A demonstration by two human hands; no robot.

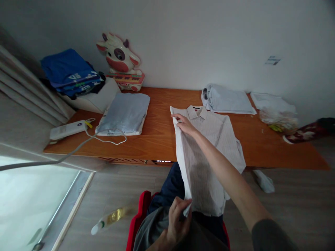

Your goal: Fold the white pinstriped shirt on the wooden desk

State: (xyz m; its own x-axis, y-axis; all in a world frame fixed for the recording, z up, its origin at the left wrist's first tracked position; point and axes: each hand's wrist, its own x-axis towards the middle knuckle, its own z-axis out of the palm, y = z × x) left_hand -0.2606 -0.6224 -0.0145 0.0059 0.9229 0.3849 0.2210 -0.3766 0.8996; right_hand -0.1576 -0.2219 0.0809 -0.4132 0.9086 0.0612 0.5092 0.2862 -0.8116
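Note:
A pale, finely striped collared shirt (205, 150) is spread front up over the desk's near edge, its lower part hanging down onto my lap. Its left side is folded inward in a long strip that shows white. My right hand (184, 124) pinches the fold near the shoulder, left of the collar, with that arm crossing over the shirt. Down at the hem corner, my left hand (178, 215) is closed on the shirt's lower left edge, close to my body. A bit of bunched cloth pokes out between its thumb and fingers.
On the wooden desk (159, 139) lie folded grey clothes (128, 111), a white power strip (68, 129) with a cable, and a folded light garment (227, 99). A cow toy keyboard (125, 78) and blue clothes (70, 71) stand behind. A bottle (112, 218) lies on the floor.

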